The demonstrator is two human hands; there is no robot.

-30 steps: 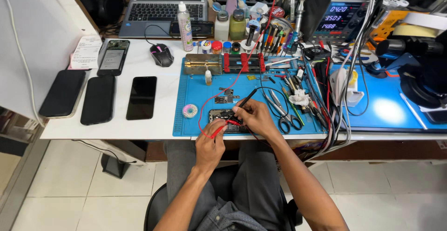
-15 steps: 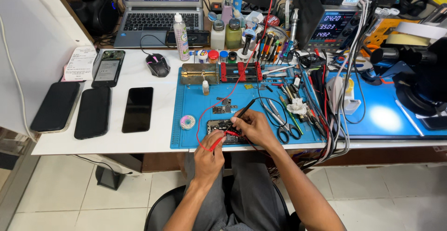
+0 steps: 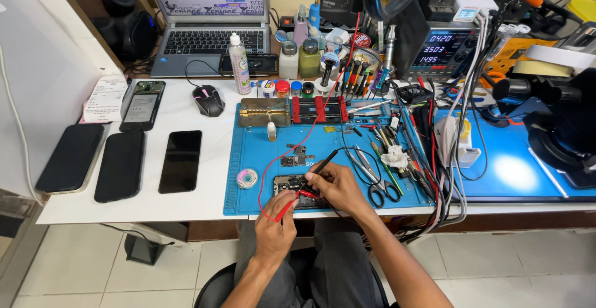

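We see the left hand [image 3: 275,224] clenched in a grip on the red probe [image 3: 289,200], and the right hand [image 3: 338,187] grasping the black probe [image 3: 324,159]; both tips touch the board [image 3: 292,190] between them on the counter [image 3: 186,205].

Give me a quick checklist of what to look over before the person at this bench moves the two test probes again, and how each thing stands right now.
1. Red probe in the left hand: ok, pinched between the fingers, tip toward the board.
2. Black probe in the right hand: ok, held like a pen.
3. Opened phone board flat on the blue mat: ok, partly hidden by the hands.
4. Probe tips touching the right spots: cannot tell, too small.
5. Red lead free of snags: ok, it loops loosely over the mat.
6. Scissors and tweezers beside the right hand: not ok, close to it.
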